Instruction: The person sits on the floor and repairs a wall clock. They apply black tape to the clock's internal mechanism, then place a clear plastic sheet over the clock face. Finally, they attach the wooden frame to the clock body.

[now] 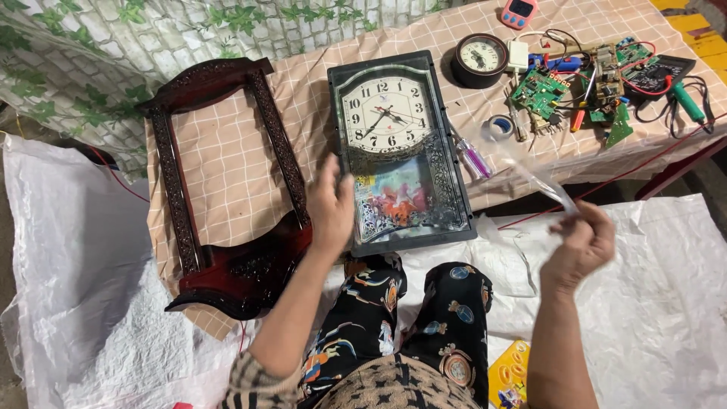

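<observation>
A black rectangular wall clock body [399, 148] lies face up on the low table, with a white dial above and a colourful picture panel below. My left hand [331, 206] rests flat on its lower left edge, fingers spread. My right hand [583, 238] is raised to the right of the clock and pinches a clear, thin piece of plastic film [539, 179] that stretches up toward the table. A dark carved wooden clock frame [219, 189] lies empty to the left of the clock body.
A checked cloth [227, 151] covers the table. At the back right lie a small round clock [480, 58], green circuit boards [539, 92], tape [499, 126], screwdrivers [473, 157], a soldering iron [685, 98] and wires. White sacking [91, 288] covers the floor. A leaf-patterned wall stands behind.
</observation>
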